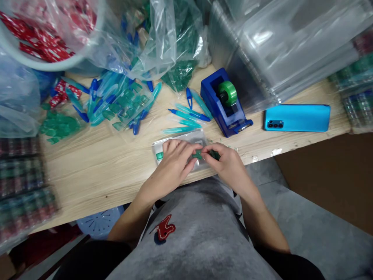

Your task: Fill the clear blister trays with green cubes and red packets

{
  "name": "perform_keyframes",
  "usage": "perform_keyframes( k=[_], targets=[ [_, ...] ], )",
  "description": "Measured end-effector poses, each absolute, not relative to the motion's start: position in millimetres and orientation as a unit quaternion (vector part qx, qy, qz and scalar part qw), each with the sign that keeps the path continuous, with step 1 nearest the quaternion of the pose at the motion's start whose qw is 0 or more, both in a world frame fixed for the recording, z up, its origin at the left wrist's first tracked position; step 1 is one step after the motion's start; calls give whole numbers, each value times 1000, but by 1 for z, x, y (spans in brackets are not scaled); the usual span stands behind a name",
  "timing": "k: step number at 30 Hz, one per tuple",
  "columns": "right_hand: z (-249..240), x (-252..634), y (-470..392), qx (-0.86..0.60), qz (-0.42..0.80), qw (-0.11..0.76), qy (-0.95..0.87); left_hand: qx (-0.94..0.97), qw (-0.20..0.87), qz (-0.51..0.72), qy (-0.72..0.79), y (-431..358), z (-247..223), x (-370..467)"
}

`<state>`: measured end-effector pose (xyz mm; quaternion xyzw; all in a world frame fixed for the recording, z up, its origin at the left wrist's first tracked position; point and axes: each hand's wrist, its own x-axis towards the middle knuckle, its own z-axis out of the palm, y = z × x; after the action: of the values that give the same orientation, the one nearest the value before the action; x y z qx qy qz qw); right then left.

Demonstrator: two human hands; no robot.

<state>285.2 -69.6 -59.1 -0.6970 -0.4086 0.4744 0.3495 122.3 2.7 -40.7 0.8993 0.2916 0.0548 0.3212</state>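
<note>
Both hands work close together over a shallow clear plastic tray point(155, 147) at the table's front edge. Between the thumb and fingers of my left hand point(176, 159) is a small translucent green plastic piece point(197, 154). The thumb and forefinger of my right hand point(225, 160) pinch at the right end of that piece. Darker green bits point(215, 154) show under the curled right fingers; their kind is unclear. Another green piece point(159, 156) lies at the tray's left end. Just behind the tray are several slim turquoise plastic parts point(185, 123).
A blue tape dispenser point(211, 97) with green tape stands behind the right hand, a blue phone point(297, 118) right of it. Turquoise and blue parts point(106, 95), bagged green pieces point(60, 124), a white tub point(100, 23) of red packets and clear plastic sleeves point(262, 46) crowd the back.
</note>
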Motion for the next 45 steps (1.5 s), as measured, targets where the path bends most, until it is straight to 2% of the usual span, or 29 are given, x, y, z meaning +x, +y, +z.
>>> perform_keyframes(
  k=[9,15,20,25,29,36,38,42,45],
  targets=[
    [-69,287,-55,-733,449,363,-359,821,414,129,371,29,-69,138],
    [-69,285,-54,-756,400,347,-385,854,320,177,369,29,-64,137],
    [-66,286,-64,-740,389,381,-395,909,252,141,302,20,-65,133],
    [-66,286,-68,-717,378,414,-415,910,233,133,315,23,-71,138],
    [-69,284,-68,-702,368,371,-483,892,229,195,337,18,-53,121],
    [-71,290,-65,-704,353,297,-539,902,352,-27,249,-3,-41,84],
    [-69,292,-65,-695,377,320,-523,893,368,-32,256,0,-47,85],
    [-66,294,-72,-694,425,431,-390,886,388,-59,247,6,-54,89],
    [-65,292,-78,-669,474,511,-260,910,329,-74,240,-2,-56,91]
  ],
)
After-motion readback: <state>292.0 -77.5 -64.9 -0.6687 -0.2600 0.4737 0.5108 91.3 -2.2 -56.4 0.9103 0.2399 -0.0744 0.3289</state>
